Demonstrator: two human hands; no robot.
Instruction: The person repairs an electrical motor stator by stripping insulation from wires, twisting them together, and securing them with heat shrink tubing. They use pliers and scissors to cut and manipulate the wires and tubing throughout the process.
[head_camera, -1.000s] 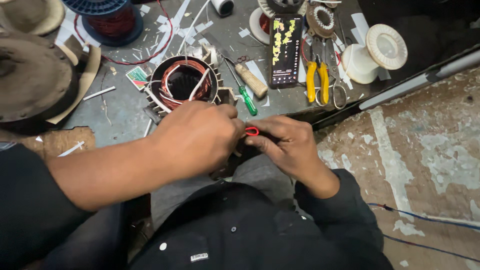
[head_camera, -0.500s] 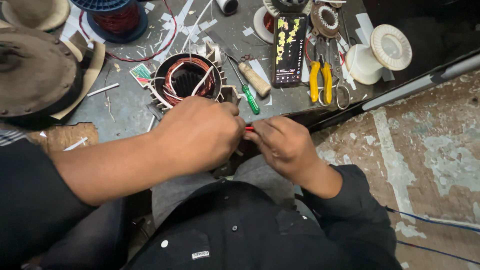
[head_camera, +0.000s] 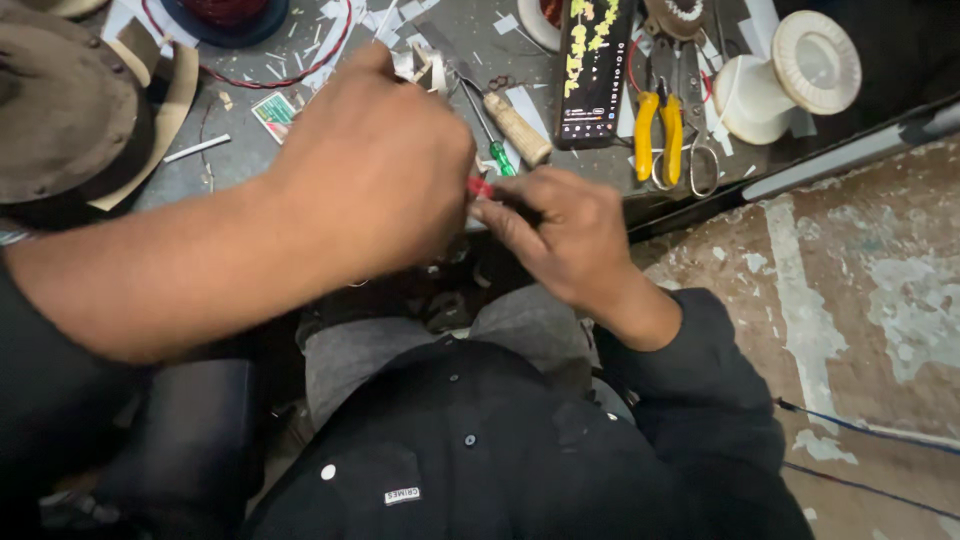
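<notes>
My left hand (head_camera: 375, 170) and my right hand (head_camera: 560, 230) meet over my lap at the near edge of a grey workbench (head_camera: 250, 160). Between their fingertips they pinch a thin red wire (head_camera: 480, 187), of which only a short piece shows. The left hand covers the round coil winding that lay on the bench behind it. A green-handled screwdriver (head_camera: 497, 150) lies just beyond my fingers.
On the bench lie a wooden-handled tool (head_camera: 517, 128), a lit phone (head_camera: 597, 70), yellow-handled pliers (head_camera: 657, 130), scissors (head_camera: 700, 160) and a white spool (head_camera: 790, 75). A brown round motor cover (head_camera: 60, 110) is at left. Paper scraps are scattered about. A worn concrete floor (head_camera: 850, 300) is at right.
Both hands have come closer and larger in view, and the left hand now hides the coil winding. The bench items have slid toward the top of the frame.
</notes>
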